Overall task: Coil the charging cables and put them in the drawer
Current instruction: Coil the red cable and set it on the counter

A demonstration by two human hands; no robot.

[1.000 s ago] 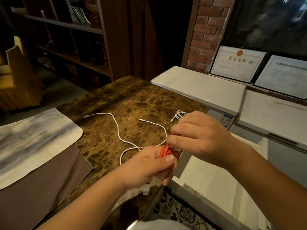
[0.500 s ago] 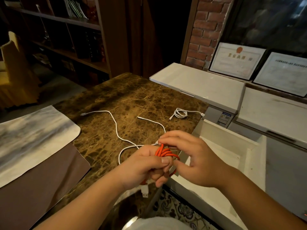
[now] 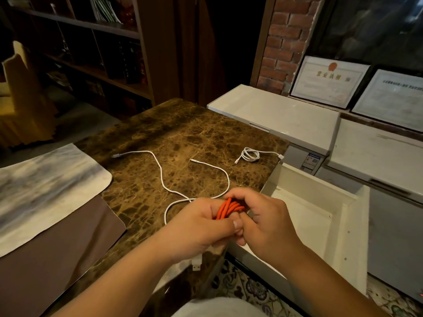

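Observation:
An orange cable (image 3: 229, 208), wound into a small bundle, sits between both hands above the table's near right corner. My left hand (image 3: 196, 229) grips the bundle from the left, and a white USB plug (image 3: 196, 263) hangs below it. My right hand (image 3: 263, 223) closes on the bundle from the right. A long white cable (image 3: 160, 172) lies uncoiled on the brown marble table (image 3: 187, 133). A smaller white cable (image 3: 250, 154) lies coiled near the table's right edge. The white drawer (image 3: 320, 216) stands open to the right of the table.
A grey-white mat (image 3: 45, 186) over a brown sheet (image 3: 57, 248) covers the table's left part. White chest units (image 3: 286, 120) stand behind the drawer, with framed certificates (image 3: 329, 81) leaning on the wall. A dark bookshelf (image 3: 91, 53) fills the back left. Patterned floor (image 3: 240, 284) shows below.
My right hand has dropped from above the orange bundle to its right side and now closes around it. The view has tilted, so the open drawer shows more fully.

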